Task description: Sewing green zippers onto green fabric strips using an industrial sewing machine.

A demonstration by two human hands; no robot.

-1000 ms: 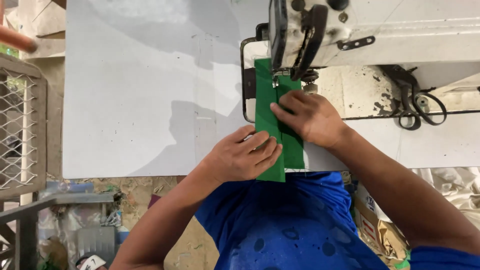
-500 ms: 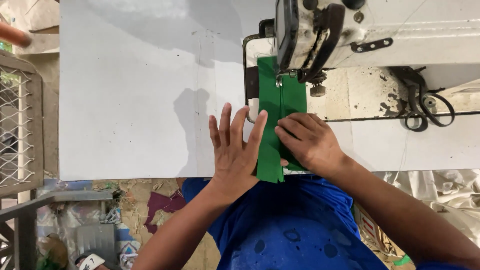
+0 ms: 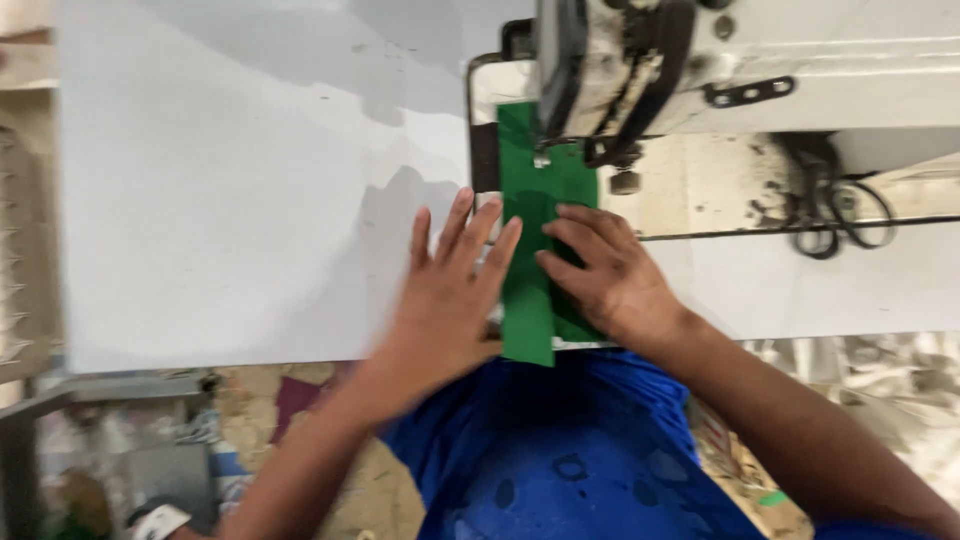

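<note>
A broad white worktable (image 3: 220,180) fills the left and middle of the frame, its near edge running across just below centre. At the lower middle, the person's left hand (image 3: 450,295) lies flat on the table with fingers spread and straight, gripping nothing; its fingertips and the edge of its palm press against the left side of a long narrow strip of green fabric (image 3: 535,230). That strip sits at centre frame with its long axis running straight up and down the picture: its near end hangs slightly over the table edge by the person's blue shirt (image 3: 570,450), and its far end passes under the needle area of a worn white industrial sewing machine (image 3: 740,60) that spans the upper right. Just right of the strip, the right hand (image 3: 605,275) rests palm down, fingers loosely curved and laid on top of the green cloth, pinning rather than pinching it. Both hands flank the strip, with the right hand reaching closer to the needle.
</note>
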